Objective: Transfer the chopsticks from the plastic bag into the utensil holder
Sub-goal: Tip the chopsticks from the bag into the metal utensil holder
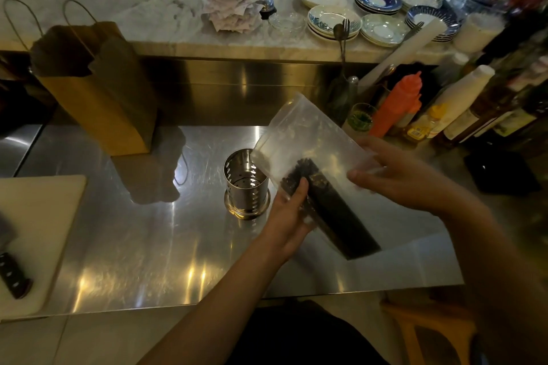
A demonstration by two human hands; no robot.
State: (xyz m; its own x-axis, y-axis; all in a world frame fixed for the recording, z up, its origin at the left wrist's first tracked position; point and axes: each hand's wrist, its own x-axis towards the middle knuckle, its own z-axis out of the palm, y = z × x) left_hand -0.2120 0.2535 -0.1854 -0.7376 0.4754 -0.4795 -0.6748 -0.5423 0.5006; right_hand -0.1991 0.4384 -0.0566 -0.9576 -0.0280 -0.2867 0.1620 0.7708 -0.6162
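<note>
Chopsticks [332, 210] in plastic bag [308, 133]; my left hand [289, 213] grips bundle through plastic, right hand [385, 178] holds bag edge. Slick plastic could slip, spilling sticks on counter [148, 231] or toppling utensil holder [245, 184] just left.

A single wide-angle view from the person's head faces forward and down, close over the worktop [133, 231]; the frame's top reaches the marble ledge [148, 18] beyond.

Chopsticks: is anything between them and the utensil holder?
Only the plastic bag itself: the chopsticks lie inside it, gripped through the film by the left hand, while the right hand holds the bag's side. The utensil holder stands open-topped beside the bag, nothing visible between.
</note>
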